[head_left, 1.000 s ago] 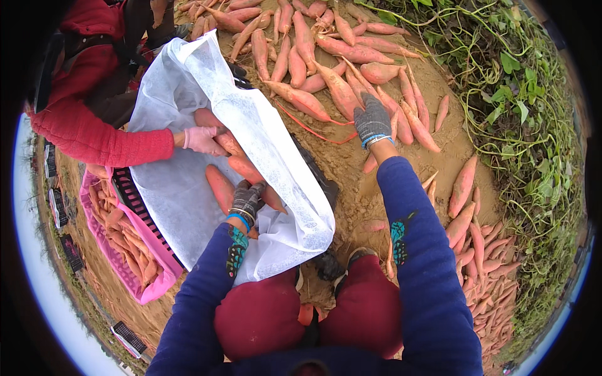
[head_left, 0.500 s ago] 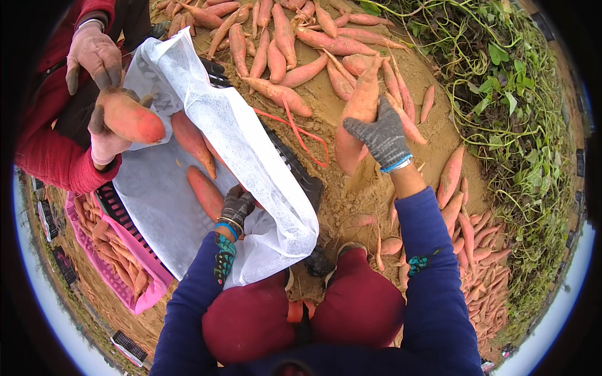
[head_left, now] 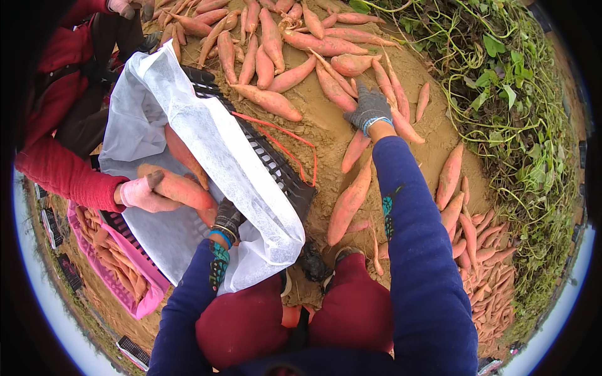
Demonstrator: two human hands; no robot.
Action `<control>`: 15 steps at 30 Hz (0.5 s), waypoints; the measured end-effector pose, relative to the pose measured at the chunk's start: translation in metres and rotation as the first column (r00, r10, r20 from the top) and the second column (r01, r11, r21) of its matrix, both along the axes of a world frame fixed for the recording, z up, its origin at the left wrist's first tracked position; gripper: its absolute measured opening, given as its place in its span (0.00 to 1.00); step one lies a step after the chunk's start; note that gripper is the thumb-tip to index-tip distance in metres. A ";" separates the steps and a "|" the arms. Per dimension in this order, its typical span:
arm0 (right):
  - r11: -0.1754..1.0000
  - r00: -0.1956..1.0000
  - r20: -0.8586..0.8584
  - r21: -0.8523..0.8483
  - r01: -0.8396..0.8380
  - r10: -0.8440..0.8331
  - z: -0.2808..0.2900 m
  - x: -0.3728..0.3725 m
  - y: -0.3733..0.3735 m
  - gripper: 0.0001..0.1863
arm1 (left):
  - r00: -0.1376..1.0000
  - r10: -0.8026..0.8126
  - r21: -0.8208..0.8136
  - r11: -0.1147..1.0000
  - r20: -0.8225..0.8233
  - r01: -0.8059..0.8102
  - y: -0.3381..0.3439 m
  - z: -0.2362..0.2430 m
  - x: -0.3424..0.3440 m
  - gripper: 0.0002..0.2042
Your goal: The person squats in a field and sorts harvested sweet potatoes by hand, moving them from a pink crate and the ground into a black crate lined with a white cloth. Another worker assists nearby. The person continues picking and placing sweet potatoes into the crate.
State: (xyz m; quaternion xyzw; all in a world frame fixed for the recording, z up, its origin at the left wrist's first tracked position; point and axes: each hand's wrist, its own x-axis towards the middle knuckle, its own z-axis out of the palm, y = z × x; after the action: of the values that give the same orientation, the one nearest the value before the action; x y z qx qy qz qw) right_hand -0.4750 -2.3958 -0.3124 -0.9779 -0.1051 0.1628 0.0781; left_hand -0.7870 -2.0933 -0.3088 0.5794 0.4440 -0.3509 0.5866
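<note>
My right hand [head_left: 370, 109], in a dark grey knit glove, reaches over the sweet potatoes on the soil. Its fingers look spread, with nothing lifted in them. Beneath its wrist lies a slim sweet potato [head_left: 355, 151]. A large, pale-patched sweet potato [head_left: 350, 203] rests on the ground nearer my knees. My left hand [head_left: 227, 220], gloved alike, is down inside a black crate [head_left: 279, 160] lined with white cloth [head_left: 216, 135]. It lies against a sweet potato [head_left: 207, 215], its fingertips mostly hidden. Beside it, a co-worker's pink-gloved hand [head_left: 149, 193] holds another large sweet potato [head_left: 179, 186].
A heap of sweet potatoes [head_left: 266, 47] spreads beyond the crate, and a smaller-rooted pile [head_left: 492, 294] sits at right. Green vines [head_left: 501, 106] border the soil. An orange strap [head_left: 285, 147] trails from the crate. A pink-lined crate [head_left: 153, 301] of sweet potatoes stands at left.
My right hand has let go of the large sweet potato, now lying closer to me, and moved up and left. The co-worker's sweet potato has come down into the lined crate beside my left hand.
</note>
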 end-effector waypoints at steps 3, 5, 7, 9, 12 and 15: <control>0.991 0.990 -0.135 -0.121 -0.053 0.037 0.012 0.007 0.017 0.47 | 0.901 -0.433 0.165 0.887 -0.022 0.431 0.004 0.008 0.006 0.18; 0.983 0.981 -0.174 -0.144 -0.111 0.085 0.019 0.005 0.019 0.47 | 0.722 -0.681 0.317 0.663 -0.121 0.678 0.000 0.003 0.005 0.18; 0.992 0.964 -0.240 -0.030 -0.127 0.116 0.020 -0.003 0.013 0.45 | 0.819 -0.571 0.331 0.762 -0.060 0.556 -0.004 -0.007 -0.001 0.20; 0.993 0.895 -0.433 0.094 -0.076 0.109 0.014 -0.018 -0.005 0.45 | 0.985 0.144 0.052 0.988 0.092 -0.149 -0.007 -0.018 -0.011 0.21; 0.926 0.801 -0.596 0.328 0.189 0.048 0.004 -0.036 -0.043 0.42 | 0.889 0.435 0.022 0.897 0.144 -0.442 -0.001 -0.020 -0.021 0.24; 0.763 0.724 -0.687 0.502 0.408 0.064 0.004 -0.054 -0.080 0.39 | 0.942 0.225 0.070 0.966 0.250 -0.249 0.013 0.010 -0.028 0.23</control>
State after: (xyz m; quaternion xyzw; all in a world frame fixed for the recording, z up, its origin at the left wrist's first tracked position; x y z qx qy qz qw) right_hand -0.5291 -2.4762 -0.3079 -0.7750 -0.0202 0.4490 0.4442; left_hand -0.8145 -2.0798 -0.2992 0.5886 0.4534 -0.1824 0.6440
